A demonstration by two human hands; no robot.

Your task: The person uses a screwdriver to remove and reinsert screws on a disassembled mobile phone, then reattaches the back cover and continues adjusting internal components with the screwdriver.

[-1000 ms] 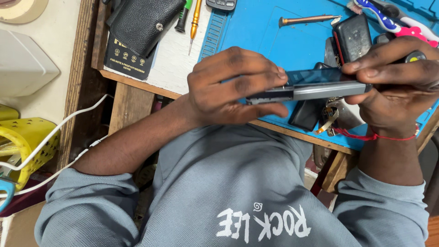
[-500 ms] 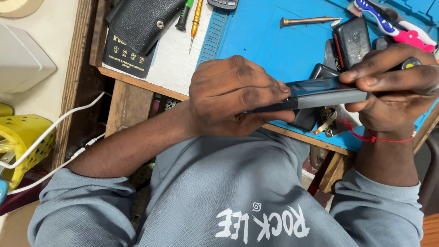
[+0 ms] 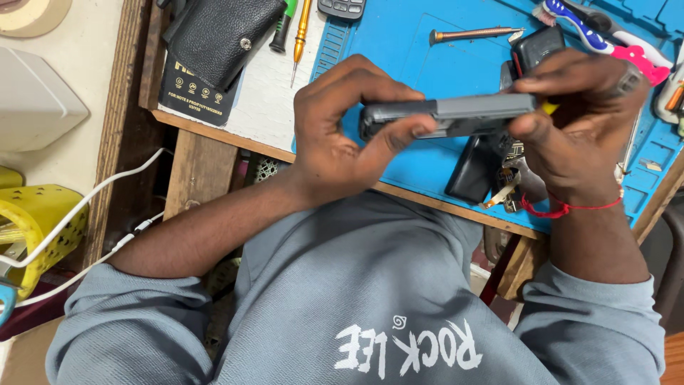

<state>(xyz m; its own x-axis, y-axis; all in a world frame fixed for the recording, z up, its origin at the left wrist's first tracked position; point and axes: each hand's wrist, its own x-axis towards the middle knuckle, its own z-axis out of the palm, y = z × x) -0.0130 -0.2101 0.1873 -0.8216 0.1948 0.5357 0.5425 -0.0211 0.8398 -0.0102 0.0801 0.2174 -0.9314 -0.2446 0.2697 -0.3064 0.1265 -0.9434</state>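
1. The left hand [image 3: 342, 135] grips one end of a grey mobile phone [image 3: 449, 115] seen edge-on, with the fingers curled over its top edge and the thumb pressed up against its lower edge.
2. The right hand [image 3: 577, 121] closes on the opposite end of the phone, fingers wrapped across the top, so the device is held level between both hands above the desk.
3. The phone hangs over the blue work mat [image 3: 427, 64], near the desk's front edge and just in front of the person's chest.
4. A slim yellow part [image 3: 548, 108] shows at the right fingers; what it belongs to cannot be told.
5. A red thread bracelet [image 3: 563, 208] circles the right wrist.
6. Below the phone, a black phone battery [image 3: 472, 170] lies on the mat beside some small metal pieces.
7. A copper-coloured screwdriver bit [image 3: 470, 33] rests on the mat further back.
8. A black leather pouch [image 3: 224, 36] sits at the desk's left end, with a yellow-handled screwdriver [image 3: 301, 36] beside it.
9. A white cable [image 3: 92, 207] runs past a yellow plastic basket [image 3: 35, 228] below the desk.
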